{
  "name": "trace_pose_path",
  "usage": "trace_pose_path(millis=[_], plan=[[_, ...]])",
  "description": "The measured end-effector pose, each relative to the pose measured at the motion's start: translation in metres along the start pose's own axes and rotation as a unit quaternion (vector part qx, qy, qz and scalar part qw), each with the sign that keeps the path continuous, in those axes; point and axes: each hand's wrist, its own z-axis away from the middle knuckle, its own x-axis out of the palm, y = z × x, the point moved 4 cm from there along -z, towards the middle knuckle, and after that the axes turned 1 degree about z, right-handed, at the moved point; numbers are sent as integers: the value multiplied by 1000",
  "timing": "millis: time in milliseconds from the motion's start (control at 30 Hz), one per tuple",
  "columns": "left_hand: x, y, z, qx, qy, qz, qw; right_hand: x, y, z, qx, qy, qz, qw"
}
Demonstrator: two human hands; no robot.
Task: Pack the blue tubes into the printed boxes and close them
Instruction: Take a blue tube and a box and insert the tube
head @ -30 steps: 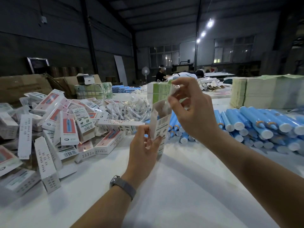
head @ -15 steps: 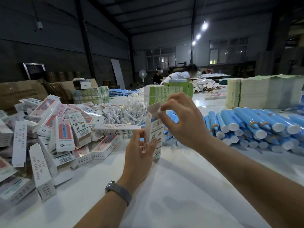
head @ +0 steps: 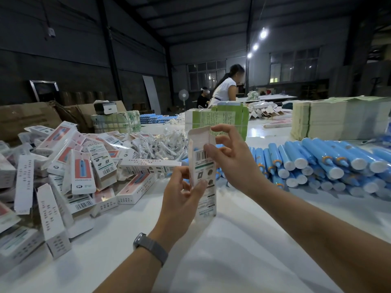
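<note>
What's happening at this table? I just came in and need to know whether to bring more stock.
A person is packing. Their left hand holds a white printed cardboard box upright, its top flap open, while the right hand works at that open end. A heap of white printed boxes lies to the left on the white table, and a stack of blue plastic tubes with white caps waits to the right.

Bare forearms, no sleeves; grey mesh-band watch (head: 150,248) on left wrist (face turned away).
</note>
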Motion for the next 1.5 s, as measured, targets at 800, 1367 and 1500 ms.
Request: trace_pose_path(millis=[800, 1367, 1500], plan=[[2, 29, 0, 96, -33, -40, 994, 13, -5, 12, -38, 42, 49, 997], [1, 37, -6, 139, 10, -105, 985, 14, -4, 13, -55, 36, 44, 997], [3, 35, -4, 149, 0, -110, 983, 11, -3, 12, -52, 28, 53, 997]])
